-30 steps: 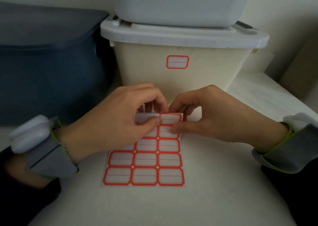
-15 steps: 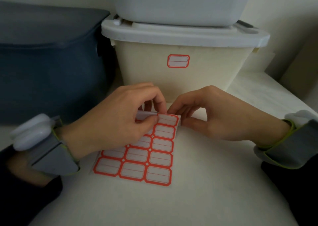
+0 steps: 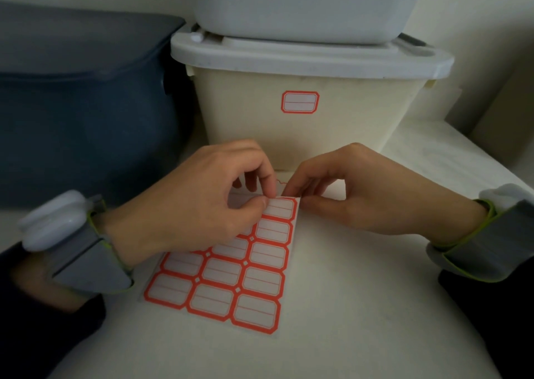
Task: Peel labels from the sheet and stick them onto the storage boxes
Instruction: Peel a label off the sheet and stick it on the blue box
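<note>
A: From the head camera, where is the label sheet?

B: The label sheet (image 3: 231,280) lies flat on the white table (image 3: 361,306), turned a little so its near end swings toward the left. Its far end sits right under both hands.

A: And the hands?

B: The left hand (image 3: 196,208) covers the sheet's far left corner. Thumb and forefinger are pinched together on a label (image 3: 281,188) that curls up off the top row, only a sliver of its red edge showing between the two hands. The right hand (image 3: 358,193) is at the sheet's far right corner, thumb tip touching the edge, forefinger bent down to the same spot beside the lifted label. Whether it grips the sheet or only presses on it, I cannot tell.

A: The boxes?

B: A cream box (image 3: 303,124) with a white lid (image 3: 312,60) stands just behind the hands, one stuck label (image 3: 300,102) on its front wall. A pale box (image 3: 303,6) is stacked on that lid. A dark blue box (image 3: 86,104) stands to the left, close beside the cream one.

A: Anything on the wrists?

B: A grey band (image 3: 83,260) with a white block on the left wrist, a grey cuff (image 3: 485,245) on the right.
</note>
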Demonstrator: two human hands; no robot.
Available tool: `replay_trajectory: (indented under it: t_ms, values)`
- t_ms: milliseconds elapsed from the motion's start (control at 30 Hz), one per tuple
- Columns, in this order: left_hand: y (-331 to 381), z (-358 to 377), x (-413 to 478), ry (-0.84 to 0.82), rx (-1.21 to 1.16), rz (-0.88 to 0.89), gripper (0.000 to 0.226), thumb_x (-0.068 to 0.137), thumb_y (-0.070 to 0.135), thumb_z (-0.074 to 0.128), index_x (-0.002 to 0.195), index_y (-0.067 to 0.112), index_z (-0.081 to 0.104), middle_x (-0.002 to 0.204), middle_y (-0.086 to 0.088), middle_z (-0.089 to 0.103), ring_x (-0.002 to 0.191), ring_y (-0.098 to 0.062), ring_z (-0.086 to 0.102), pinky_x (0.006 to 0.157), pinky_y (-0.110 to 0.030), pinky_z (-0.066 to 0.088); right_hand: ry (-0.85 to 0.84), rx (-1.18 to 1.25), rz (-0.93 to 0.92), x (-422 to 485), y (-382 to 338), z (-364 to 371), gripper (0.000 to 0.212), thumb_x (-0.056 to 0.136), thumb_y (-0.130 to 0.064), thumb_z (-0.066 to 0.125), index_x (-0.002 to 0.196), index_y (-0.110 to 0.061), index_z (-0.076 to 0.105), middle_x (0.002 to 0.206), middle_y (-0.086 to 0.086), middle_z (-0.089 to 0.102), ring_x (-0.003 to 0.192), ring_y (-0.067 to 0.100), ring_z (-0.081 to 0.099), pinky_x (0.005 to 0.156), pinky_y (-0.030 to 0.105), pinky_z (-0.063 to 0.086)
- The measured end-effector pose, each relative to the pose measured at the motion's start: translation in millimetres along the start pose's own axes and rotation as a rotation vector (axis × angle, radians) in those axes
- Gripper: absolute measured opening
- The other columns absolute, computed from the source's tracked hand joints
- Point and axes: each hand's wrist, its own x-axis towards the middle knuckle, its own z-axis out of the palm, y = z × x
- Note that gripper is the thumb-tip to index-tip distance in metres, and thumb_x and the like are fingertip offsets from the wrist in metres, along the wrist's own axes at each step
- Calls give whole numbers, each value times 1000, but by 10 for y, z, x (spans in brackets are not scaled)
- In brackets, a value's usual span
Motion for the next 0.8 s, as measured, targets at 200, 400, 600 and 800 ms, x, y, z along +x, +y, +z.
replay_trajectory:
  t_ms: [200, 400, 600, 800]
  values:
    - [15, -7, -13, -30, -3, 30, 3, 79, 34, 58, 81, 36, 57, 92, 21, 59, 92, -4, 59, 78, -19, 53, 4, -41, -3, -13, 2, -1, 20, 86, -11, 71, 100, -23, 78, 90, -14, 76, 82, 3, 69, 77, 20, 56]
    - [28, -19, -21, -33, -11, 60, 7, 79, 32, 59, 79, 38, 54, 92, 20, 59, 95, -6, 59, 79, -20, 52, 6, -41, -5, -17, -7, -4, 19, 85, -12, 72, 98, -22, 79, 90, -13, 77, 82, 3, 69, 77, 19, 55]
    - [32, -28, -32, -24, -27, 105, 13, 80, 25, 59, 80, 36, 53, 90, 17, 59, 93, -11, 59, 79, -24, 51, 7, -38, -9, -16, -4, -3, 19, 84, -11, 72, 98, -22, 79, 90, -13, 77, 82, 3, 70, 78, 20, 55]
    - [46, -34, -42, -17, -47, 142, 12, 80, 20, 59, 80, 31, 54, 88, 13, 60, 89, -14, 59, 77, -28, 51, 0, -41, -14, -16, 1, -2, 19, 84, -12, 72, 98, -23, 79, 91, -13, 77, 83, 4, 70, 79, 24, 56]
